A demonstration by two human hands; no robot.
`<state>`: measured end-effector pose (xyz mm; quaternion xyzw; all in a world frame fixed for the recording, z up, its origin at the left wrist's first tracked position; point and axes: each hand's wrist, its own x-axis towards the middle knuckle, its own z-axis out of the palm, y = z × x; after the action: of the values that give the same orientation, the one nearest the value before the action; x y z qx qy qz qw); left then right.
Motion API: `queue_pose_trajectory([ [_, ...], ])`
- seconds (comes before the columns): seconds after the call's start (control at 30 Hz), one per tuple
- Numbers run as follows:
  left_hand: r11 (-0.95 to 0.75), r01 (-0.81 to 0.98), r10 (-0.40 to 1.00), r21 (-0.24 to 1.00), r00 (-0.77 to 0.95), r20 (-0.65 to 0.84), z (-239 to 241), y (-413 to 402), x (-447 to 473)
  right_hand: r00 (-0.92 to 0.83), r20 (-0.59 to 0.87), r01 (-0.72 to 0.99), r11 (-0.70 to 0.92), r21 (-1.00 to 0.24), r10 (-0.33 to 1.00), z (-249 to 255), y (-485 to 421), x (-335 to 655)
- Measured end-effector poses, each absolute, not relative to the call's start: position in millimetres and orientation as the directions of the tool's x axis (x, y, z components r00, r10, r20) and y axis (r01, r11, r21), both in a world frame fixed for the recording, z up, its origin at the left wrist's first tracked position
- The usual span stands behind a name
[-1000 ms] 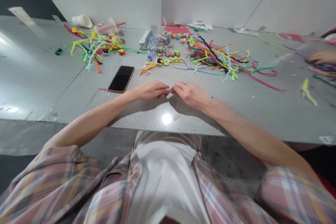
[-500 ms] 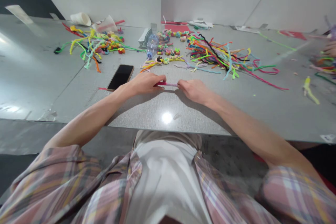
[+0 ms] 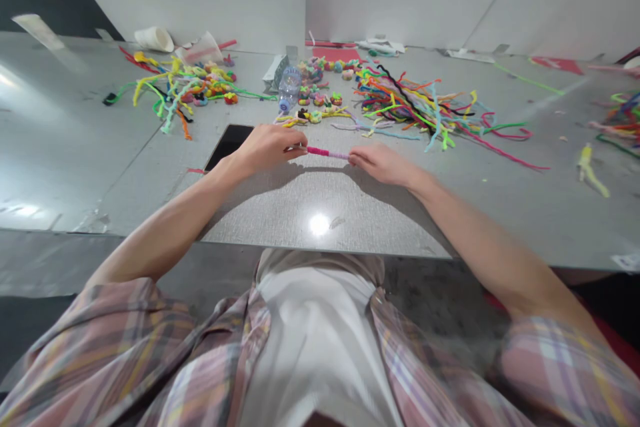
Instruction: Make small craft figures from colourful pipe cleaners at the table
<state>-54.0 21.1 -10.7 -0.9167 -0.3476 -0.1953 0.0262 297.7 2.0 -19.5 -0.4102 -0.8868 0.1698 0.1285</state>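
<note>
A short pink and lilac pipe cleaner piece is stretched level between my two hands, over the grey table. Its left part is bright pink and thicker, while the right part is pale lilac. My left hand pinches the pink end between thumb and fingers. At the lilac end, my right hand has its fingers closed on the tip. Both ends are hidden by my fingertips. Beside my left wrist lies a black phone, partly covered by that hand.
Right of centre is a heap of colourful pipe cleaners. A clear plastic bottle lies among small twisted pieces. Further left are more twisted pieces and a white cup. A yellow piece lies at far right.
My hands have moved slightly apart, and more of the bright pink part shows. My left hand has shifted up, covering more of the phone. A hand at the far right edge has left view.
</note>
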Motion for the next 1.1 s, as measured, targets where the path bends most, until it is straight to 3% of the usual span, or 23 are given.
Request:
queue_pose_trajectory([
  [0.57, -0.733, 0.678, 0.675, 0.061, 0.712, 0.191, -5.3, 19.3, -48.5, -0.644, 0.093, 0.674, 0.621, -0.4, 0.759, -20.2, -0.8, 295.0],
  [0.87, -0.78, 0.622, 0.626, 0.076, 0.772, 0.107, -5.6, 23.9, -50.8, -0.674, 0.117, 0.684, 0.676, -0.275, 0.729, -23.5, 0.7, 295.0],
  [1.1, -0.791, 0.585, 0.607, 0.179, 0.786, 0.115, -6.8, 28.1, -53.0, -0.676, 0.149, 0.701, 0.692, -0.172, 0.722, -29.4, 3.8, 296.7],
])
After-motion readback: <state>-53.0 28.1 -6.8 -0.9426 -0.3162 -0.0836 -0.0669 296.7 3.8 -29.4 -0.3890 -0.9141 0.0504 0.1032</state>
